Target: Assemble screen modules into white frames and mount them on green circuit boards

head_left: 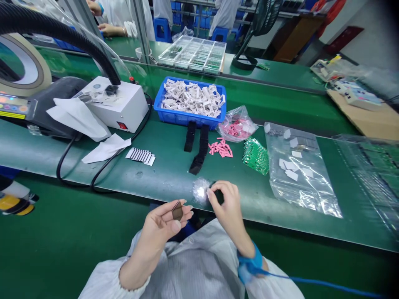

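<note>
Left hand (163, 234) lay half-open, palm up, gripping a small flat dark-brown square piece (177, 211) just before the green workbench edge (162, 182); right hand (226, 211) pinched closed, contents unclear.

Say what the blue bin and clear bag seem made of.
The blue rectangular bin looks like moulded plastic, smooth and slightly glossy along its rim. The clear flexible bag seems thin plastic film, shown by its creases and shiny glare.

Brown square piece (177, 211) (tilted); in left hand (158, 232)
</note>
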Tool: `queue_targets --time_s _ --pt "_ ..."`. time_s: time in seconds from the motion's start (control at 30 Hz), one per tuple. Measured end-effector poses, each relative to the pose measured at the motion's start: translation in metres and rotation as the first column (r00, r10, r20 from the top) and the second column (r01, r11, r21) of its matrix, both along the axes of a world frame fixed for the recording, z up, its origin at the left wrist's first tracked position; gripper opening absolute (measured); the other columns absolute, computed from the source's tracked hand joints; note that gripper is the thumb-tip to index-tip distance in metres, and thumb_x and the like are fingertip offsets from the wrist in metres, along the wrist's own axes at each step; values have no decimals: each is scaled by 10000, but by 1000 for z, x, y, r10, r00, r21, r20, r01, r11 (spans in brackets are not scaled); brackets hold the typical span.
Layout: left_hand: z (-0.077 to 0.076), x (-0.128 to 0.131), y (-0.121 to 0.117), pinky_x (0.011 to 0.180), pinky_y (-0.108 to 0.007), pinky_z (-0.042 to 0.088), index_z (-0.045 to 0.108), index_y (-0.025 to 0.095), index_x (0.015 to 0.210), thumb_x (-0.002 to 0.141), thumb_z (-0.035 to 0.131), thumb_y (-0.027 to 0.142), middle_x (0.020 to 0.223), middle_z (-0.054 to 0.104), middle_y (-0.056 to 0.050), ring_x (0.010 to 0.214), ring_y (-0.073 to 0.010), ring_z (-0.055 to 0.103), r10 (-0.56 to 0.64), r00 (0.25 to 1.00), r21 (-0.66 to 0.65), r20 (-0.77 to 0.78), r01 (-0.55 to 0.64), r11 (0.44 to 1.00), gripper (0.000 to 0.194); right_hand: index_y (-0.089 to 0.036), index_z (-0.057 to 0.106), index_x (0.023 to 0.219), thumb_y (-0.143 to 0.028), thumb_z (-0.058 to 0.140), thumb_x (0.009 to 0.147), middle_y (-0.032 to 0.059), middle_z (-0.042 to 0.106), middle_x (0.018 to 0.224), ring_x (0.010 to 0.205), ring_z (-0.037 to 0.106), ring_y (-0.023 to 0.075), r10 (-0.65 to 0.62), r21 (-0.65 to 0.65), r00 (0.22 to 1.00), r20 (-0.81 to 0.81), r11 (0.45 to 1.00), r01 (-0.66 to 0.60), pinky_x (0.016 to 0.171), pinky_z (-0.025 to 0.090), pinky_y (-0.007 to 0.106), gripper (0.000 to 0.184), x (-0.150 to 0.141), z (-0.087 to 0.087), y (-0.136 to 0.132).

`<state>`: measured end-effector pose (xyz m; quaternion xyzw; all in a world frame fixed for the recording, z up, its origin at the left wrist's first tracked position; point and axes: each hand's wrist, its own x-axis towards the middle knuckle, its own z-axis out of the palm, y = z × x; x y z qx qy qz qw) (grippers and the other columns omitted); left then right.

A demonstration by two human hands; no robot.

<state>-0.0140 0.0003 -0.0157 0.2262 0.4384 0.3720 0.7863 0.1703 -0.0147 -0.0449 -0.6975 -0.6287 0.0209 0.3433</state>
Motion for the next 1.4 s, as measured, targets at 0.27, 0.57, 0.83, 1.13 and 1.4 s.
queue_targets --time_s 0.27,0.57,0.83,1.13,1.4 --pt "1 7 -3 683 -218 561 735 206 773 390 887 360 784 762 -45 742 -168 714 31 999 -120 9 -30 992 440 -242 646 999 -136 539 858 -18 692 989 1051 583 141 188 103 964 186 972 -210 926 346 304 206 3 -8 -7" --pt "-9 17 -7 659 -195 497 722 206 820 489 867 305 754 731 4 673 -104 646 -188 981 90 53 183 979 375 -167 601 1038 -192 612 810 18 694 969 955 588 154 450 218 872 191 847 -485 853 448 315 230 -11 56 -19" --pt "10 15 -13 786 -297 508 701 198 1006 713 580 627 848 718 -71 783 -175 664 -495 818 167 293 466 869 534 -223 457 1020 -336 616 816 52 667 995 1023 622 149 463 166 504 -729 834 -526 827 560 280 282 -22 51 -31" --pt "9 11 -13 778 -239 490 711 247 1032 750 645 474 838 732 -30 797 -138 649 -436 897 362 77 382 850 368 -189 607 800 -68 658 738 23 585 895 852 528 121 466 212 852 -239 881 -422 762 446 274 145 2 69 -27" --pt "20 10 -13 667 -228 530 669 310 1101 740 650 462 777 733 -34 707 -139 648 -368 919 503 -142 387 773 391 -188 631 815 -18 646 726 6 576 766 752 496 104 490 208 854 -172 866 -455 668 407 267 192 1 76 -24"
